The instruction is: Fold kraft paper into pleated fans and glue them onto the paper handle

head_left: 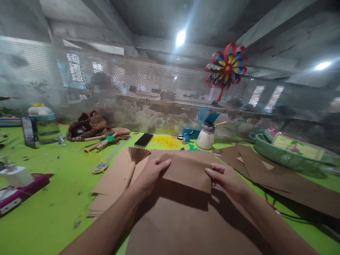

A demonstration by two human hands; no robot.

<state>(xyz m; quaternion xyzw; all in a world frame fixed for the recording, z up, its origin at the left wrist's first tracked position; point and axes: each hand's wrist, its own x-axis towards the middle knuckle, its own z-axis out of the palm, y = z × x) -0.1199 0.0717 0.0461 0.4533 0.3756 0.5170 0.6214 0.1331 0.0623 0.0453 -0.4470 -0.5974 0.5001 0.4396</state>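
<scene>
A rectangular piece of brown paper (187,175) is stretched between my two hands, raised a little and casting a shadow on a larger brown sheet (172,226) beneath. My left hand (152,173) pinches its left end, thumb on top. At the right end, my right hand (225,177) pinches the edge between thumb and fingers. Left of my left hand, a pleated brown paper fan shape (138,154) with a rolled paper handle (129,175) lies on more brown sheets (106,193).
On the green table (63,198) are a black phone (143,140), a white pot (205,138), a green basket (284,152), dark brown paper strips (268,173), a purple power strip (26,191) and a jar (47,127). A perforated metal screen (148,88) rises behind.
</scene>
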